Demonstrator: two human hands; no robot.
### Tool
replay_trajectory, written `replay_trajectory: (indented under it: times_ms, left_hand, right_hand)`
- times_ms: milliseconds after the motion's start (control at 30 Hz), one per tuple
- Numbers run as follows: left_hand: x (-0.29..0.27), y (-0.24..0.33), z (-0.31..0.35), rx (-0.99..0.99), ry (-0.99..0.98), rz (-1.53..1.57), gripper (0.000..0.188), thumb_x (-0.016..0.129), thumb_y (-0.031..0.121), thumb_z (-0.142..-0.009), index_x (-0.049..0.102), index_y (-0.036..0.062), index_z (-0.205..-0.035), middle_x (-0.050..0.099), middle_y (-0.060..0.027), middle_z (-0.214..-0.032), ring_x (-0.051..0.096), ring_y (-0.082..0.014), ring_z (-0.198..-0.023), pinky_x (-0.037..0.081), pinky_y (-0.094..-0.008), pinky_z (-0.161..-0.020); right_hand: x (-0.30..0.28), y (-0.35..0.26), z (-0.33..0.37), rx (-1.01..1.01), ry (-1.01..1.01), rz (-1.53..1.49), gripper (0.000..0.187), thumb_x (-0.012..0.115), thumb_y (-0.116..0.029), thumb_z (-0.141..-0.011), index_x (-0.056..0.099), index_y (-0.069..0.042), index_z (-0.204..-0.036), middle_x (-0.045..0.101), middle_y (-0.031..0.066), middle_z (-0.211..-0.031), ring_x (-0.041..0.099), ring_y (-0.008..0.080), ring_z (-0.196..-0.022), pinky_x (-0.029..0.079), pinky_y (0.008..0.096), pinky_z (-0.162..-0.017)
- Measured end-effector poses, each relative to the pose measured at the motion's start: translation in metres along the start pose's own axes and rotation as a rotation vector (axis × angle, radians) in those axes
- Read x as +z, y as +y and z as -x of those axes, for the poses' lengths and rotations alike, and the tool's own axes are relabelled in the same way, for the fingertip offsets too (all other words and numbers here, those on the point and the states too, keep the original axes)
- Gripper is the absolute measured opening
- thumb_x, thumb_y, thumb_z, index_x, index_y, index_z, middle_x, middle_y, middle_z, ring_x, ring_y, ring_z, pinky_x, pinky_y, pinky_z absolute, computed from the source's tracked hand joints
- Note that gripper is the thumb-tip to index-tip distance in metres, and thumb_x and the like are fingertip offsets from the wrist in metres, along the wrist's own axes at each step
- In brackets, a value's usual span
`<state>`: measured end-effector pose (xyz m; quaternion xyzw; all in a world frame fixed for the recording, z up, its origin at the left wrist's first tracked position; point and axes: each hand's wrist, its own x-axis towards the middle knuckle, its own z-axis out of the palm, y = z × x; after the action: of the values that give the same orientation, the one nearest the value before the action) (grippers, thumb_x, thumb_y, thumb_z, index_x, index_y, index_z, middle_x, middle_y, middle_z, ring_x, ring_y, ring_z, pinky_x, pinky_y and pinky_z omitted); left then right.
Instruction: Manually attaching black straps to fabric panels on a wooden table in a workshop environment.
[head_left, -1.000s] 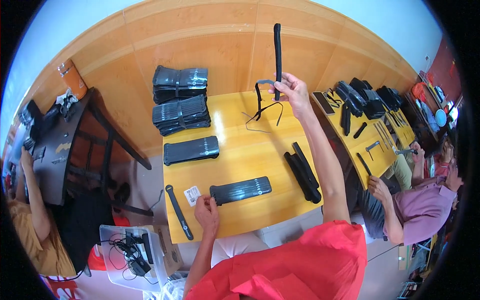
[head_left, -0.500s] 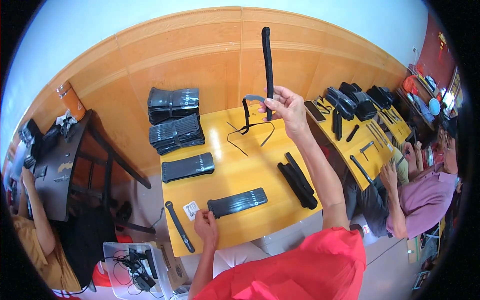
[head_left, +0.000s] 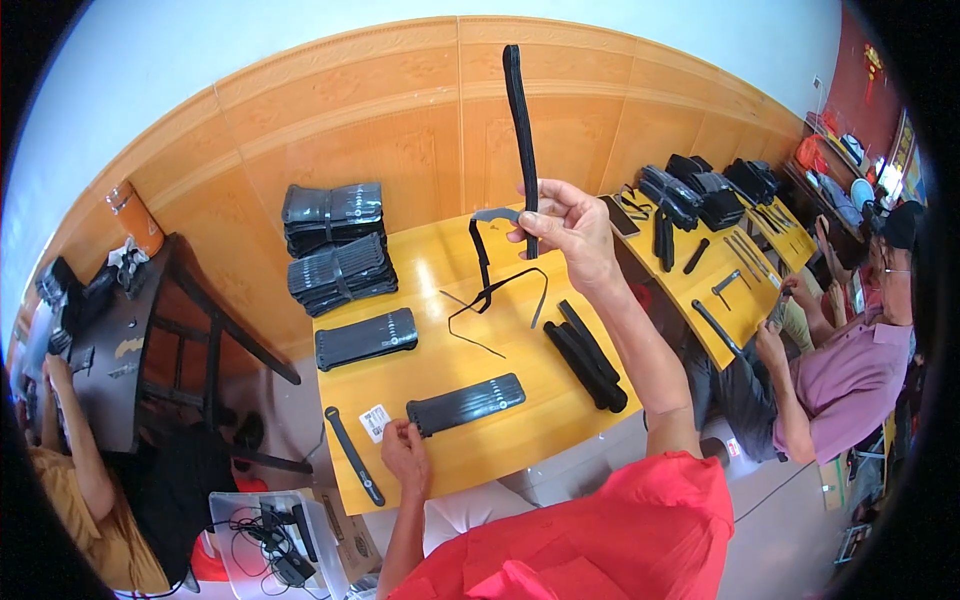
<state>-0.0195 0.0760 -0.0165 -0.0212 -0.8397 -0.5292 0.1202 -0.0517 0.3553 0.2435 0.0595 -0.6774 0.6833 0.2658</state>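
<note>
My right hand (head_left: pixel 570 232) is raised above the table, its thumb and fingers pinching a long, narrow stack of black straps (head_left: pixel 520 130) that stands upright. From the same grip a thin black strap (head_left: pixel 479 245) with a grey end hangs toward the tabletop. My left hand (head_left: pixel 405 457) rests low at the table's near side, fingers curled at the left end of a flat bundle of black straps (head_left: pixel 470 402). Beside those fingers lies a white label card (head_left: pixel 375 422). A single black strap (head_left: pixel 353 455) with a rounded, slotted end lies further left.
Tied bundles of black straps (head_left: pixel 340 270) are piled at the yellow table's (head_left: pixel 460 340) far left, with another flat bundle (head_left: pixel 366 338) in front. Rolled black strips (head_left: pixel 585 365) lie right; loose thin straps (head_left: pixel 490 295) lie centrally. People work at both sides. A clear bin (head_left: pixel 235 560) holds cables.
The raised strap stack tilts slightly more to the left, and the hanging strap swings with it. My left hand stays at the bundle's end. The view has shifted slightly.
</note>
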Motion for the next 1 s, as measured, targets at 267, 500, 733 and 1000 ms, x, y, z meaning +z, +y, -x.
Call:
replay_trajectory:
  times_ms: [267, 500, 733, 1000]
  left_hand:
    - [0.000, -0.002, 0.001, 0.019, -0.002, -0.009, 0.008, 0.057, 0.008, -0.082, 0.055, 0.0002, -0.085, 0.057, -0.0093, -0.070, 0.055, -0.0173, -0.062, 0.044, -0.0303, -0.059]
    - [-0.001, -0.003, 0.001, -0.022, -0.023, 0.017, 0.008, 0.056, 0.008, -0.082, 0.055, 0.0008, -0.085, 0.057, -0.0089, -0.071, 0.054, -0.0172, -0.063, 0.044, -0.0303, -0.059]
    - [0.000, -0.004, 0.001, -0.001, -0.013, 0.001, 0.008, 0.057, 0.008, -0.083, 0.055, 0.0005, -0.085, 0.057, -0.0086, -0.071, 0.054, -0.0164, -0.062, 0.044, -0.0299, -0.059]
    - [0.000, -0.007, 0.001, -0.012, -0.023, -0.001, 0.008, 0.057, 0.008, -0.082, 0.055, 0.0005, -0.084, 0.056, -0.0079, -0.069, 0.052, -0.0160, -0.061, 0.043, -0.0298, -0.057]
  right_hand:
    - [-0.002, -0.006, 0.009, -0.011, 0.007, 0.020, 0.036, 0.068, -0.011, -0.078, 0.055, 0.003, -0.108, 0.066, 0.0100, -0.081, 0.067, 0.0169, -0.072, 0.055, 0.0248, -0.056]
    - [-0.005, -0.009, 0.013, -0.027, 0.026, 0.018, 0.035, 0.068, -0.011, -0.078, 0.055, 0.003, -0.108, 0.066, 0.0093, -0.080, 0.067, 0.0168, -0.072, 0.054, 0.0233, -0.055]
    - [-0.009, -0.008, 0.014, -0.036, 0.028, 0.004, 0.034, 0.068, -0.009, -0.078, 0.055, 0.003, -0.107, 0.066, 0.0094, -0.080, 0.067, 0.0165, -0.071, 0.053, 0.0225, -0.054]
    - [-0.009, -0.008, 0.016, -0.042, 0.043, 0.050, 0.034, 0.068, -0.009, -0.078, 0.055, 0.002, -0.107, 0.065, 0.0091, -0.081, 0.067, 0.0172, -0.071, 0.054, 0.0232, -0.055]
